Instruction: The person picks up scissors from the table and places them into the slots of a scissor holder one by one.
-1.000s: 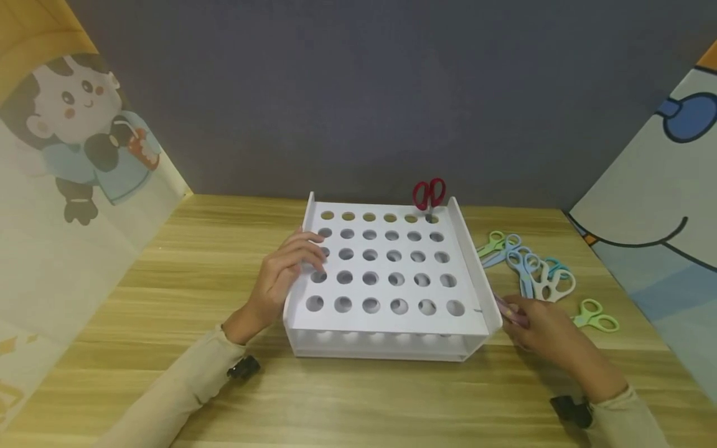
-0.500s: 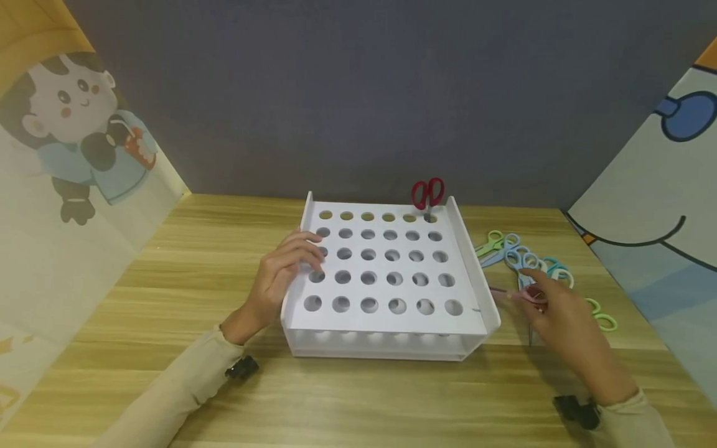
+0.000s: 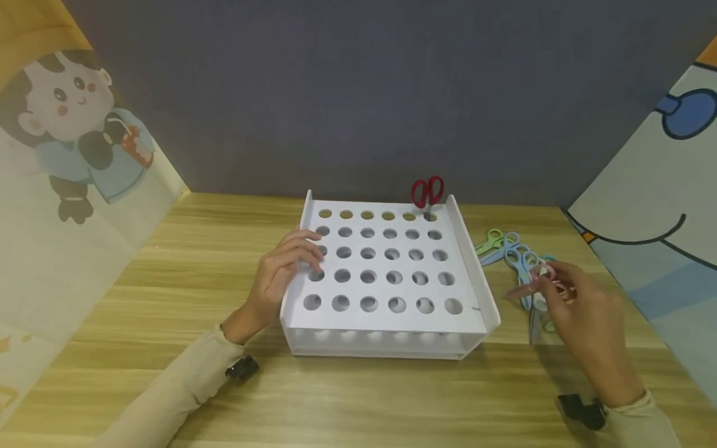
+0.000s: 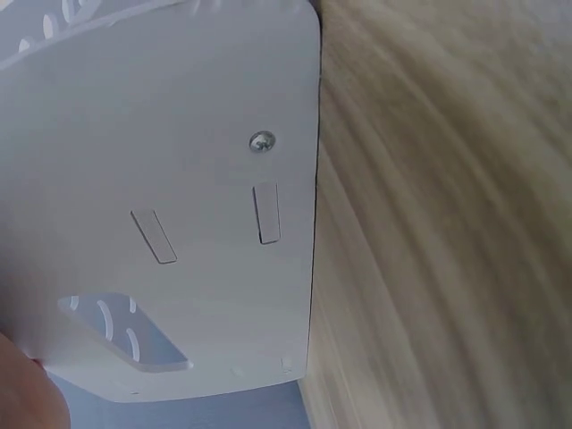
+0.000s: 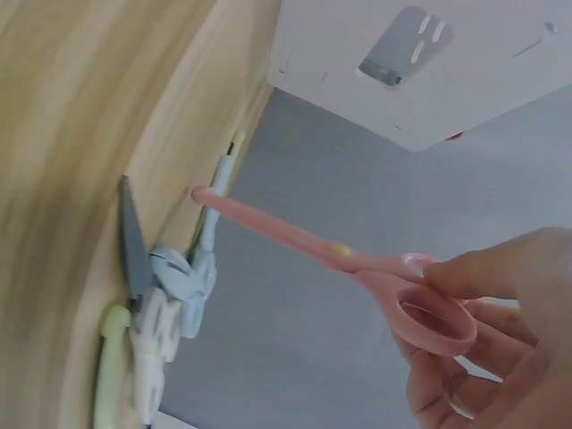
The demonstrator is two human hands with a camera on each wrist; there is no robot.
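My left hand (image 3: 280, 270) holds the left side of a white rack (image 3: 386, 321), its fingers bent over the side panel onto the holed top. In the left wrist view a bit of that hand (image 4: 27, 393) shows beside the panel's outer face. My right hand (image 3: 588, 311) is to the right of the rack. It pinches pink scissors (image 5: 295, 237) at the handle between thumb and fingers, above the other scissors, with the closed tip pointing left toward the rack. Red-handled scissors (image 3: 428, 200) stand handles-up in the far right hole.
On the wooden table (image 3: 224, 224) right of the rack lie green scissors (image 3: 483, 247), blue scissors (image 3: 494, 256) and white scissors (image 5: 147, 349) with bare blades. More green scissors (image 5: 112, 366) lie nearest my right hand. A grey wall (image 3: 358, 106) stands behind.
My right hand has lifted the pink scissors from beside the rack and moved them right and away, over the other scissors. My left hand and the rack keep their places.
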